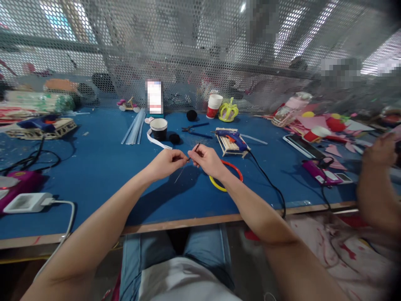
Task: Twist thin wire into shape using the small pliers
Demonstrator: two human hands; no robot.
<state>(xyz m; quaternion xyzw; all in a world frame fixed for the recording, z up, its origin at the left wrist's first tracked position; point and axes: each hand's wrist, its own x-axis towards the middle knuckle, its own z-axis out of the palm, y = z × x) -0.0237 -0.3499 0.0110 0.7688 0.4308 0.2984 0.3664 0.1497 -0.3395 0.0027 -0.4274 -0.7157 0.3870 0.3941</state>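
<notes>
My left hand point(167, 162) and my right hand point(206, 160) meet over the middle of the blue table point(103, 167), fingertips pinched together. Between them runs a thin dark wire or stick point(187, 164), slanting from upper right to lower left, with both hands closed on it. Under my right wrist lie a red ring and a yellow ring point(224, 177). Just beyond the hands stand a black cup point(158, 128), a black pompom point(174, 138), blue-handled pliers point(194, 128) and a blue glue gun point(232, 139) resting on a rack of wooden sticks.
Another person's arm and hand point(377, 175) reach in at the right, beside a pink device point(322, 172) and craft scraps. A paper cup point(214, 105), a yellow crown point(228, 111), clear glue sticks point(134, 130), a white charger point(26, 202) and cables lie around. Perforated metal screen behind.
</notes>
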